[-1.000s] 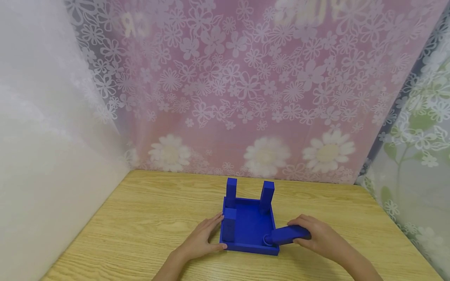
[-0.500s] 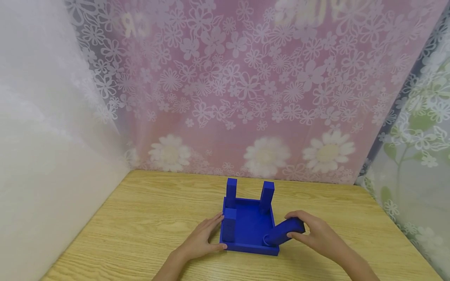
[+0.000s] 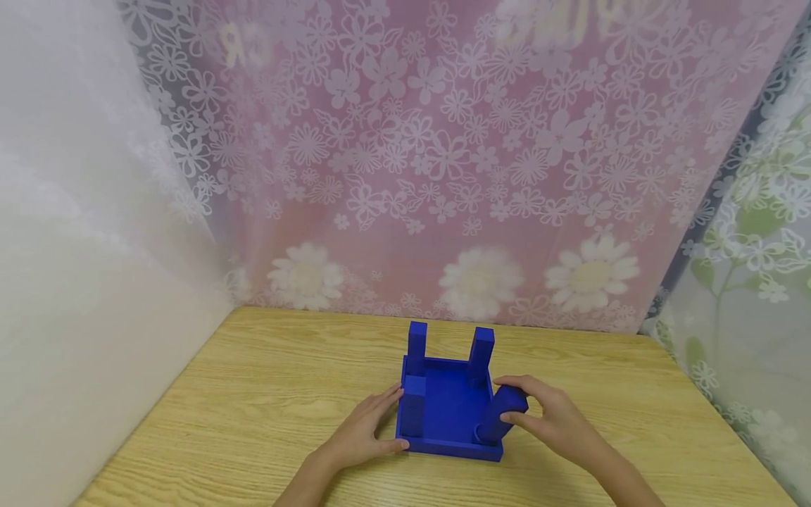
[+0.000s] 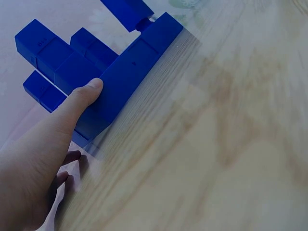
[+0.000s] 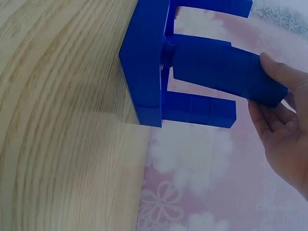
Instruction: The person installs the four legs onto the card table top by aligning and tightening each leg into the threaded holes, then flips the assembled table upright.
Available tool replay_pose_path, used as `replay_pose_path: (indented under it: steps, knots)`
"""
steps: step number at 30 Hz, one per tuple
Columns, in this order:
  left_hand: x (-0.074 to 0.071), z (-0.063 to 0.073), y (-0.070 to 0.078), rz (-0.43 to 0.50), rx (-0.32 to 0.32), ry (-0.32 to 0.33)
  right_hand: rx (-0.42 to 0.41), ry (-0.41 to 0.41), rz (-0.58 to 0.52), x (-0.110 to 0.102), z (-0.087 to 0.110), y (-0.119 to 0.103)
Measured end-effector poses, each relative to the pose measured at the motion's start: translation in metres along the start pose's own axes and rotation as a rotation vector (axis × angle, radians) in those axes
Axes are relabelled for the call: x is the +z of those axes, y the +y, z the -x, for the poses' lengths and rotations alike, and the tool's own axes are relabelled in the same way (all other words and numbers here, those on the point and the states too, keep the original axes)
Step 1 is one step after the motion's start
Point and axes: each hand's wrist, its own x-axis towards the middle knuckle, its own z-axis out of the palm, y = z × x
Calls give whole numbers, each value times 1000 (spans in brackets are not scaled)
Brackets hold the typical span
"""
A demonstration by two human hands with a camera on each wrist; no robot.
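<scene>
A blue square tray-like base (image 3: 453, 451) lies on the wooden table with its low rim upward. Upright blue posts stand at its far left (image 3: 417, 346), far right (image 3: 481, 352) and near left (image 3: 414, 408) corners. At the near right corner, a fourth post (image 3: 497, 420) leans to the right, its narrow lower end at a round ring in the base. My right hand (image 3: 554, 415) pinches this post's upper end between thumb and fingers. My left hand (image 3: 361, 429) holds the near left corner, thumb on the front wall (image 4: 127, 79) and fingertips against the left side.
The light wooden table (image 3: 253, 394) extends around the base. A pink flowered curtain (image 3: 412, 176) hangs behind its far edge. White sheeting (image 3: 95, 246) borders the left side, and a flowered sheet (image 3: 754, 303) borders the right.
My right hand has moved left and swung the leaning post from nearly flat to much steeper, its lower end staying at the ring. My left hand and the base have kept their places.
</scene>
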Motion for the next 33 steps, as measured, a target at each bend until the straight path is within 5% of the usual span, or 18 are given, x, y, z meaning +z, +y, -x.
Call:
replay_pose_path:
  steps: [13, 16, 23, 33]
  knots:
    - [1, 0, -2, -6, 9, 7, -23, -28, 31, 8, -4, -5]
    - [1, 0, -3, -2, 8, 6, -38, -35, -84, 8, -3, -3]
    - [-1, 0, -1, 6, 9, 7, -84, -138, -595, 4, -2, 3]
    - [0, 0, 0, -10, 27, 21, -70, -153, -697, 8, -1, 12]
